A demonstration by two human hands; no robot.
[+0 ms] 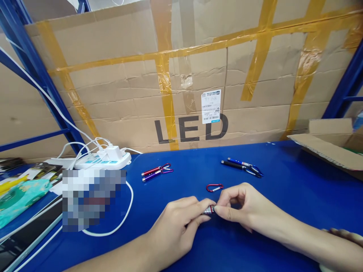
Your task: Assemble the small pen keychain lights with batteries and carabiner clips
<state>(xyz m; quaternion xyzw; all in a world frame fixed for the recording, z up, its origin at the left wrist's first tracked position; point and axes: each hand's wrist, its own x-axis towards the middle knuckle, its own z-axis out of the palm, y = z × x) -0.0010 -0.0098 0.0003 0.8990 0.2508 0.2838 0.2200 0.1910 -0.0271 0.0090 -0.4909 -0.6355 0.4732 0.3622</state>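
Head view: I have the left hand (178, 223) with thumb and forefinger clamped on a small banded cylinder (208, 210), low centre, over the blue table (181, 164); the right hand's (241, 206) thumb and fingertip pinch together at its dark end. Risk, my judgement: little surface to grip, so an off-axis twist or pull could make it slip and roll against the red carabiner clip (214, 187) lying just beyond. Fingers hide that end, so misalignment might go unnoticed. Container: open cardboard box (326, 148), right edge; some green inside, contents otherwise unclear
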